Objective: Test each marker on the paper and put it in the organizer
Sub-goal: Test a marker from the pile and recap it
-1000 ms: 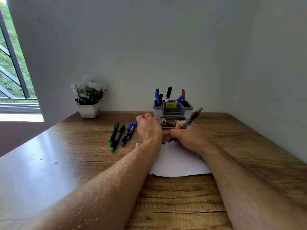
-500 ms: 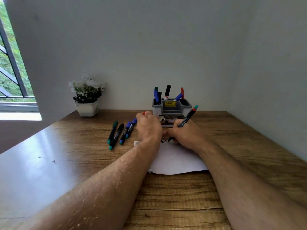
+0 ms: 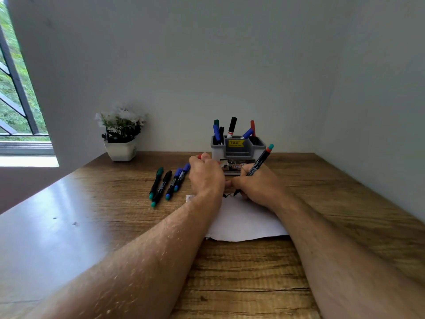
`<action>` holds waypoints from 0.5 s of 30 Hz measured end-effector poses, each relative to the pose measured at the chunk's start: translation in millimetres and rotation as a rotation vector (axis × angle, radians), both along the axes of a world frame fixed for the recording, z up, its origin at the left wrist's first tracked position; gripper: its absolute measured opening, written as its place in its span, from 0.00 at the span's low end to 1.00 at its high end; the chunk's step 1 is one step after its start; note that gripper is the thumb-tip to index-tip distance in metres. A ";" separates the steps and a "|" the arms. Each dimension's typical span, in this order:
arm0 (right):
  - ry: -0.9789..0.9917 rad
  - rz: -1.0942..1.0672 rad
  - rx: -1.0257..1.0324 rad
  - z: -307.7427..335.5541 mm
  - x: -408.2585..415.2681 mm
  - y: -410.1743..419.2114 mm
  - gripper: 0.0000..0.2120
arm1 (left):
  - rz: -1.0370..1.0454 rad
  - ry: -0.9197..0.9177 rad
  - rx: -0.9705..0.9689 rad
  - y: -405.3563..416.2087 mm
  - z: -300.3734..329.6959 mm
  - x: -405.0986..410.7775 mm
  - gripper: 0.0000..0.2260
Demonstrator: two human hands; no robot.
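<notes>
My right hand (image 3: 255, 187) grips a black marker (image 3: 259, 161) with a red-and-teal end, its tip down on the white paper (image 3: 243, 217), where dark marks show beside the tip. My left hand (image 3: 207, 174) is curled beside it, holding a red cap (image 3: 199, 156) that peeks out at the top of the fist. The grey organizer (image 3: 238, 149) stands just behind both hands with several markers upright in it. Several more markers (image 3: 169, 183) lie in a row on the wooden table (image 3: 110, 203), left of my left hand.
A white pot with white flowers (image 3: 120, 134) stands at the back left by the wall. A window (image 3: 16, 88) is at the far left. Walls close off the table at the back and right.
The view has shifted slightly. My right hand with the marker has moved a little over the paper; my left hand stays curled around the cap.
</notes>
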State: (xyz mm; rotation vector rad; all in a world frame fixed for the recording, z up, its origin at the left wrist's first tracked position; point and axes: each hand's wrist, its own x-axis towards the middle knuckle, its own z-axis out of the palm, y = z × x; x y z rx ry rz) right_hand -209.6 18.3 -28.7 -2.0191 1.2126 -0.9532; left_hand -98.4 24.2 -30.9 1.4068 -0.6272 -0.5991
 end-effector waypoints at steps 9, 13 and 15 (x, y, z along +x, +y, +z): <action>0.015 -0.057 -0.047 -0.7 2.5 0.0 0.14 | -0.008 -0.009 -0.001 2.3 1.5 -0.9 0.12; 0.019 -0.073 -0.043 0.2 0.1 -0.3 0.13 | -0.046 0.009 -0.007 5.5 4.1 -2.0 0.11; -0.052 -0.104 -0.046 1.1 -0.5 -1.3 0.12 | -0.054 0.036 -0.020 6.0 6.0 -1.2 0.11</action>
